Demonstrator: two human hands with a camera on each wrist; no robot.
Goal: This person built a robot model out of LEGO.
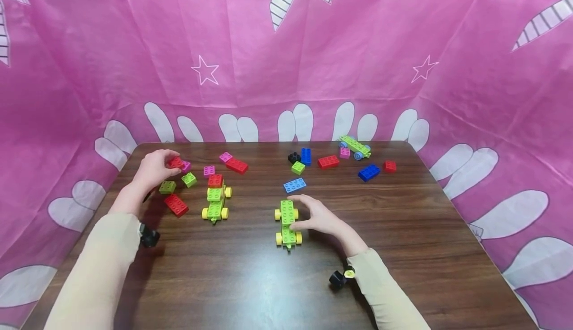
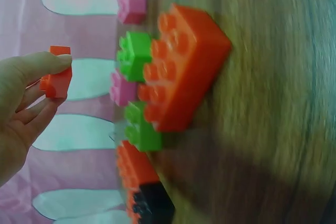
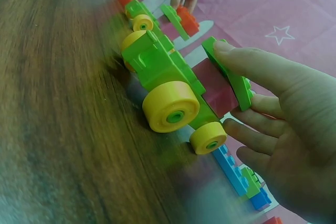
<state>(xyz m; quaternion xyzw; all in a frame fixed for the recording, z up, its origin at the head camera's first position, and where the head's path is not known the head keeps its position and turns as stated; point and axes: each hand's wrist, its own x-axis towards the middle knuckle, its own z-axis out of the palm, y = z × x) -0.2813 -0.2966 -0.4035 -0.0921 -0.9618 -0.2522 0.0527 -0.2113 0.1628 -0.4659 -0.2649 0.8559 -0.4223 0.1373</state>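
Observation:
At the far left of the table in the head view, my left hand [image 1: 155, 170] pinches a red brick [image 1: 175, 163]. The left wrist view shows this brick [image 2: 59, 73] between thumb and fingers. My right hand [image 1: 320, 216] grips a green studded plate [image 3: 231, 74], thumb on one end and fingers on the other, over a green car base [image 1: 289, 236] with yellow wheels [image 3: 170, 107]. Left of it stands another green car [image 1: 215, 209] with yellow wheels and a red brick [image 1: 215, 180] at its far end.
Around my left hand lie a red brick [image 1: 176, 204], green bricks [image 1: 189, 179] and pink bricks [image 1: 209, 170]. Beyond my right hand are a light blue plate [image 1: 294, 185], a black brick [image 1: 294, 158] and blue bricks [image 1: 369, 172]. A green car base with blue wheels [image 1: 355, 147] stands far right.

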